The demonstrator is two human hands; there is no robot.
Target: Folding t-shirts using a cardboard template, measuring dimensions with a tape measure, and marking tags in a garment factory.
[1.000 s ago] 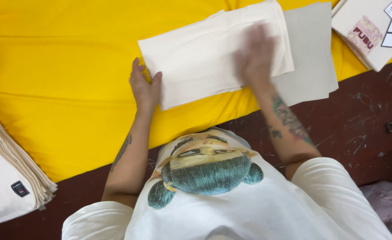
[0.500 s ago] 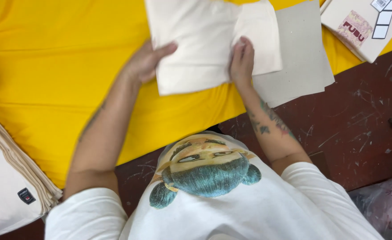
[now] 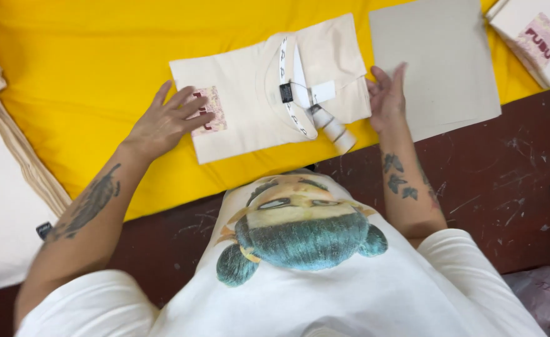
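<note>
A folded cream T-shirt [image 3: 250,106] lies front side up on the yellow table cover [image 3: 81,75], collar, neck tape and hang tags showing. My left hand [image 3: 166,122] rests flat on the shirt's left end, over a small pink chest print. My right hand [image 3: 387,100] is open at the shirt's right edge, fingers spread, touching both the shirt and the grey cardboard sheet [image 3: 437,62] beside it. A white tag with dark bands [image 3: 332,128] hangs off the shirt's near edge.
A stack of cream folded garments [image 3: 6,187] sits at the left edge. Another folded cream shirt with a pink print [image 3: 537,37] lies at the top right. The dark red scratched floor [image 3: 506,187] shows beyond the table's near edge.
The folded shirt has been turned over, so its collar and print now face up. Both hands moved out to its two ends. The grey cardboard now lies uncovered to the right.
</note>
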